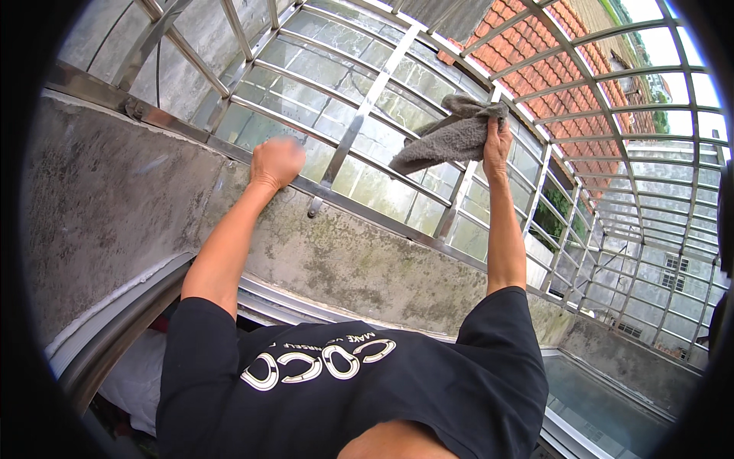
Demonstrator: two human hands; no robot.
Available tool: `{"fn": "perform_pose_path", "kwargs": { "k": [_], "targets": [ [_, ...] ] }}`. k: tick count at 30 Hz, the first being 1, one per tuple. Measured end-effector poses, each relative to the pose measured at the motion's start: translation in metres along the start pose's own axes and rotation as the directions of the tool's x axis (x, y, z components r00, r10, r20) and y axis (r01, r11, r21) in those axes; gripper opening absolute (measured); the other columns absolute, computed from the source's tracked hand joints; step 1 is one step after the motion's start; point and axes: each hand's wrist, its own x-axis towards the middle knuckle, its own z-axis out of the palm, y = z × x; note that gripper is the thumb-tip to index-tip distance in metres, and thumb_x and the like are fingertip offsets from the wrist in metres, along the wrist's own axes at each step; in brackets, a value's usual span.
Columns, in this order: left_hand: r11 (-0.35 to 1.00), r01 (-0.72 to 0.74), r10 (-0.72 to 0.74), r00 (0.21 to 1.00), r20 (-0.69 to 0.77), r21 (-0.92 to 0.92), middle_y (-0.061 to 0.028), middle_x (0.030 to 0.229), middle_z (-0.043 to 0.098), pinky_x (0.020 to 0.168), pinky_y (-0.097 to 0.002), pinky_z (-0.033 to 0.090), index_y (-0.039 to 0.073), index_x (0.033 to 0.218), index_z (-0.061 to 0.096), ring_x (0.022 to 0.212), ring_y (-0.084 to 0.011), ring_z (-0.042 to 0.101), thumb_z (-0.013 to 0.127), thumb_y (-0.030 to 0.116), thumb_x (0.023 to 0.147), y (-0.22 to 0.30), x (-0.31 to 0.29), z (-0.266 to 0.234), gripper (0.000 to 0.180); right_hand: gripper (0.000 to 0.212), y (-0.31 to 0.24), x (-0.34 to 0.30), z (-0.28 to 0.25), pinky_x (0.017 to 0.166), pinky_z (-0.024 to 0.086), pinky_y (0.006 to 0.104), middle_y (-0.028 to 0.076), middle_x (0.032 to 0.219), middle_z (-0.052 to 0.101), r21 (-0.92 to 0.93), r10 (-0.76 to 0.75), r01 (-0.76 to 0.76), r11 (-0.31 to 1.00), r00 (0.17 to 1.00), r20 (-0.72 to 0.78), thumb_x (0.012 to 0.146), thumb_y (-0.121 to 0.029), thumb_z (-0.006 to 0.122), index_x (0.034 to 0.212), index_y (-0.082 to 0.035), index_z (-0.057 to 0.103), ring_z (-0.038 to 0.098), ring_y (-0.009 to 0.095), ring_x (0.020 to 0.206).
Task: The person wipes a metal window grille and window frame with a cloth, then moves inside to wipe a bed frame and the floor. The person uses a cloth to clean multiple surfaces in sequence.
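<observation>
A grey towelling cloth (443, 144) hangs bunched from my right hand (497, 147), which is raised above the metal bars with its fingers closed on one end. The cloth's loose part droops to the left, across the bars of the stainless steel window cage (353, 136). My left hand (277, 161) is closed in a fist over the cage's bottom rail (367, 215), close to a flat upright bar. Its fingertips are blurred, so whatever they grip is hidden.
A stained concrete ledge (344, 249) runs between my body and the cage. Window tracks (298, 306) lie under my chest, and a glass pane (604, 405) is at lower right. Bars curve overhead on the right. Beyond them are a red tiled roof (527, 57) and grey walls.
</observation>
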Motion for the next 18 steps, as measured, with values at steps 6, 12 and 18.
{"fn": "perform_pose_path", "kwargs": {
  "k": [6,12,18],
  "targets": [
    [1.0,0.016,-0.018,0.998,0.067,0.025,-0.0213,0.08,0.067,0.071,-0.0477,0.052,0.008,0.08,0.067,0.081,-0.0389,0.065,0.051,0.036,0.084,-0.003,0.0,-0.002,0.033,0.033,-0.086,0.036,-0.025,0.088,0.043,0.0268,0.004,0.11,0.063,-0.056,-0.223,0.233,0.971,0.964,0.145,0.102,-0.026,0.05,0.121,0.0,0.055,0.055,0.013,0.098],
    [0.999,-0.022,0.022,1.0,0.008,0.049,-0.0191,0.074,0.066,0.066,-0.047,0.052,0.006,0.074,0.066,0.073,-0.0355,0.065,0.056,0.034,0.084,-0.001,0.002,0.001,0.031,0.054,-0.028,0.018,-0.009,0.102,0.038,0.0419,0.016,0.139,0.047,-0.691,-0.034,0.635,0.344,0.744,0.667,0.092,-0.029,0.06,0.136,-0.005,0.044,0.045,0.032,0.128],
    [0.999,-0.019,0.019,1.0,0.003,0.042,-0.0185,0.072,0.065,0.065,-0.0469,0.052,0.007,0.072,0.065,0.071,-0.0352,0.065,0.057,0.035,0.085,-0.002,0.004,0.001,0.032,0.057,-0.002,0.05,-0.017,0.111,0.028,0.0423,0.018,0.136,0.051,-0.576,0.236,0.371,0.729,0.652,0.72,0.094,-0.04,0.053,0.143,-0.012,0.043,0.045,0.033,0.129]
  ]
}}
